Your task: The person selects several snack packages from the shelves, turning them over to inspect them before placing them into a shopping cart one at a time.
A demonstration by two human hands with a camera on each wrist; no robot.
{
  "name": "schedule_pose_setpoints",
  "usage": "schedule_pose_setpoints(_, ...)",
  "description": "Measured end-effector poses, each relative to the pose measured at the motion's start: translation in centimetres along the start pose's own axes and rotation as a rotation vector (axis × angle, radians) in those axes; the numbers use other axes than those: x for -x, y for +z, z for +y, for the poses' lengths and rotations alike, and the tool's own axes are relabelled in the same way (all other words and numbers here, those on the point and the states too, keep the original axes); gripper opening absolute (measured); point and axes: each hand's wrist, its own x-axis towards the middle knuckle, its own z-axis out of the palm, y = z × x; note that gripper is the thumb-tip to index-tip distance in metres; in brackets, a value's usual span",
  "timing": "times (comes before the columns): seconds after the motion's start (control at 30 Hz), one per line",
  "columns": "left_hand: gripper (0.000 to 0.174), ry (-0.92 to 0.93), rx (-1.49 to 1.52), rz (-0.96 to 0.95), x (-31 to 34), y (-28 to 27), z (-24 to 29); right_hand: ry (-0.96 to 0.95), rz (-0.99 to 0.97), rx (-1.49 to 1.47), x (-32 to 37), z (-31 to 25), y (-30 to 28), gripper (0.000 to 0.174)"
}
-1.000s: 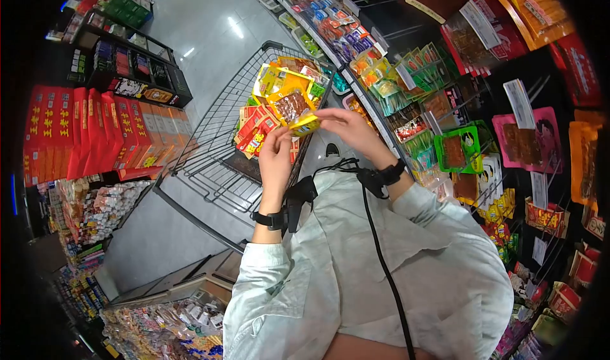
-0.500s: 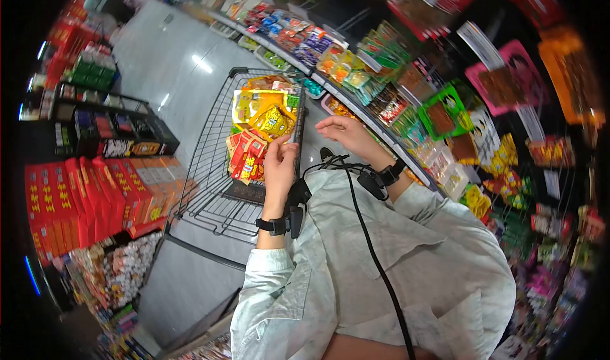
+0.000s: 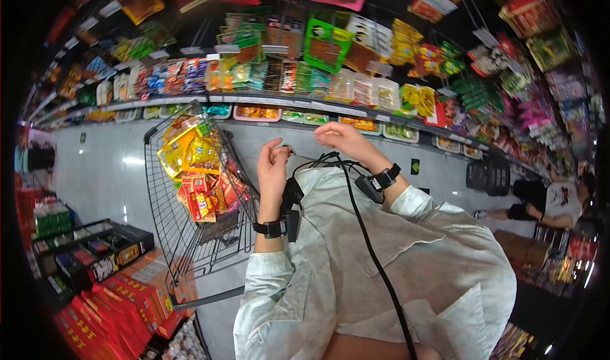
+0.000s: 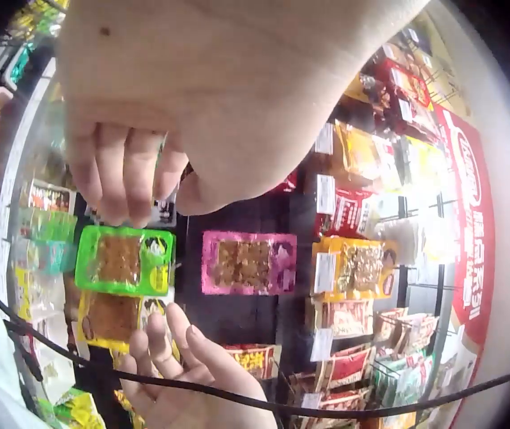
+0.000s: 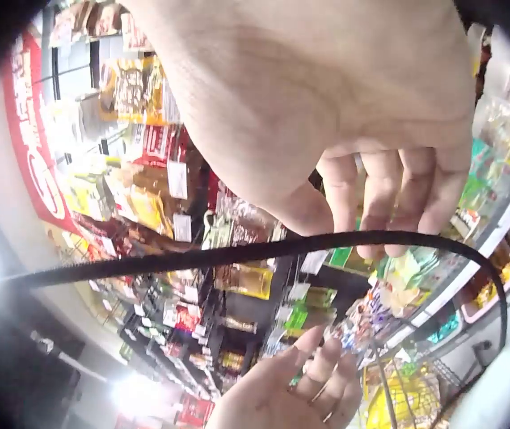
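My left hand [image 3: 273,167] is raised in front of my body near the cart's side, its fingers loosely bent around nothing. To its right my right hand [image 3: 346,141] hovers with relaxed fingers, also holding nothing. A gap separates the two hands. Beside the left hand stands a wire shopping cart [image 3: 210,298]. In it lie a shiny yellow snack packet [image 3: 202,153] on other yellow packs and several red packets [image 3: 202,198]. The left wrist view shows a green-framed snack pack [image 4: 125,259] and a pink one [image 4: 248,262] hanging on the rack beyond my hands.
A long shelf [image 3: 305,105] of hanging and boxed snacks runs across the far side, with trays of sweets below. Red boxes [image 3: 105,315] are stacked at lower left. Another person [image 3: 559,201] is at the right, near a dark basket [image 3: 488,177]. A black cable [image 3: 365,233] hangs down my front.
Both hands were at the yellow packet over the cart; they let it go onto the pile and drew away. The view has swung right toward the shelf, leaving the cart farther left.
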Motion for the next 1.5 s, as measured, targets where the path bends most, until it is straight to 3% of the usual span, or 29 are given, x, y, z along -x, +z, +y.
schedule_pose_setpoints(0.2,0.029,0.016,-0.076,-0.188,0.4,5.8,-0.8,0.038,0.272,-0.134,6.3,2.8,-4.8,0.026)
schedule_pose_setpoints(0.5,0.029,-0.03,-0.147,-0.278,-0.9,15.1,-3.5,0.027,0.334,-0.157,10.8,4.6,-10.5,0.027)
schedule_pose_setpoints(0.8,0.03,-0.095,-0.154,-0.282,-2.5,28.5,-5.8,-0.013,0.325,-0.211,13.0,7.2,-25.3,0.026)
schedule_pose_setpoints(0.97,0.029,-0.158,-0.22,-0.29,-1.9,32.7,-5.3,-0.028,0.366,-0.214,13.3,8.3,-32.0,0.023)
schedule_pose_setpoints(1.27,0.031,-0.148,-0.246,-0.256,-5.2,31.8,-4.8,-0.008,0.335,-0.199,11.6,9.1,-31.7,0.021)
schedule_pose_setpoints(1.5,0.03,-0.096,-0.168,-0.256,-10.1,26.2,-2.5,-0.001,0.429,-0.274,8.4,6.6,-26.6,0.021)
